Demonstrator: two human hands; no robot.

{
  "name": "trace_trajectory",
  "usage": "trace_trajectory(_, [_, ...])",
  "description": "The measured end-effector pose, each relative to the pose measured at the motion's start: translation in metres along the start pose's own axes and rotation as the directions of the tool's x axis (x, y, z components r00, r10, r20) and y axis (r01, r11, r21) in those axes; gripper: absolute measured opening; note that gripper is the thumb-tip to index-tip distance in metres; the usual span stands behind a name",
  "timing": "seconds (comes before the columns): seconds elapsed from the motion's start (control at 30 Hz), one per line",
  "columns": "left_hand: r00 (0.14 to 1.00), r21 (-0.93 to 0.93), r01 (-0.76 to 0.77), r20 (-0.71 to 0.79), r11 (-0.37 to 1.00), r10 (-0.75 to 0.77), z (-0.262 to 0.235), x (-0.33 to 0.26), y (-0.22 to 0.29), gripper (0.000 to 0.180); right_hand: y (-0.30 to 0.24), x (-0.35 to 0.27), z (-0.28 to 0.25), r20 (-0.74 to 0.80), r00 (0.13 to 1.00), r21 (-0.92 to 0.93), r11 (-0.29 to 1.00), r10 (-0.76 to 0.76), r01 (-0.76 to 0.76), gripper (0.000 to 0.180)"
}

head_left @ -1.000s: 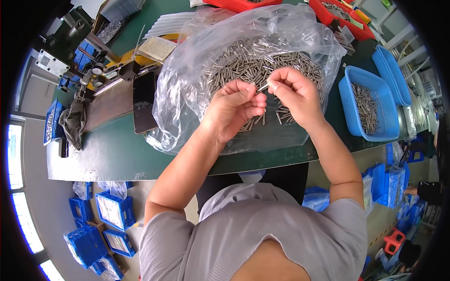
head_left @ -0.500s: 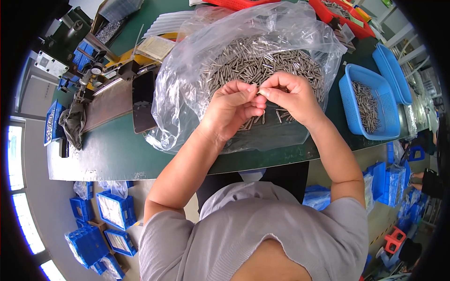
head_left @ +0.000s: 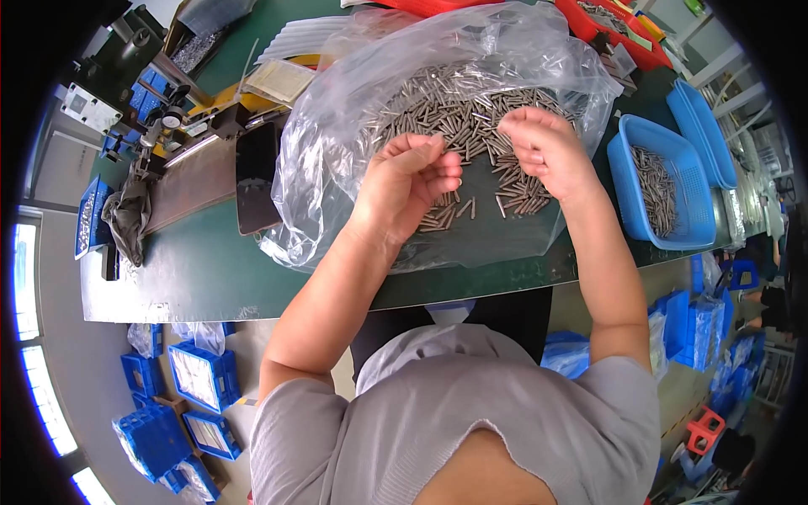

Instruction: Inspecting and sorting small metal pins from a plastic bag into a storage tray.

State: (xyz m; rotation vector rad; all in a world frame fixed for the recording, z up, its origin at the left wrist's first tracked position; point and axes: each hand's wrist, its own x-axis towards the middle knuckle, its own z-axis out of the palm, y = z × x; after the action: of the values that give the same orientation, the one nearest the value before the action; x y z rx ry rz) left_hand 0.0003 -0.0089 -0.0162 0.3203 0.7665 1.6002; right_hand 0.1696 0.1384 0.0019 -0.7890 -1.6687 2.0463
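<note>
Drawn apart since a moment earlier, when fingertips met over the pile: left hand now lower and nearer the body, right hand off to the right. Both poised above a heap of small metal pins spread inside a clear plastic bag opened flat on a green worktable. Left hand loosely curled, fingers bent inward toward the palm, hovering over a few stray pins at the near edge of the heap; whether anything is held inside the curl cannot be told. Right hand with fingertips pinched together and pointing down at the pile's right side; a pin between them possible but too small to make out. Pins heaped thickest at the far side of the bag, thinning to scattered singles just beneath the two hands.

Right of the bag, a blue plastic basket with a shallow layer of similar pins, and a second blue tray just beyond it. Red trays at the far edge of the table. Left of the bag, a dark flat panel beside a long metal chute, with a crumpled grey cloth at its end. Blue crates on the floor below the table's near left edge, more blue crates stacked at the lower right. Grey-shirted shoulders and both bare forearms rising from the bottom of the view.
</note>
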Motion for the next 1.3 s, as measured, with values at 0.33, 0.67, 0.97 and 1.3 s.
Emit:
trace_trajectory(0.33, [1.0, -0.028, -0.022, 0.013, 0.999, 0.022, -0.005, 0.003, 0.001, 0.008, 0.019, -0.01, 0.033, 0.195, 0.898, -0.97, 0.057, -0.394, 0.236, 0.014])
trace_trajectory(0.67, [0.999, -0.002, -0.037, 0.019, 0.999, 0.037, -0.004, 0.003, 0.001, 0.007, 0.017, -0.009, 0.031, 0.293, 0.832, -0.938, 0.025, -0.471, 0.344, 0.01])
trace_trajectory(0.97, [1.0, 0.017, -0.03, 0.009, 0.999, 0.03, -0.004, 0.004, 0.001, 0.008, 0.016, -0.011, 0.034, 0.446, 0.809, -0.892, -0.115, -0.383, 0.438, 0.007])
trace_trajectory(1.3, [0.988, -0.006, 0.108, 0.109, 0.994, -0.106, -0.006, 0.002, 0.0, 0.009, 0.013, -0.005, 0.037, 0.096, 0.834, -0.675, 0.58, -0.543, 0.455, 0.009])
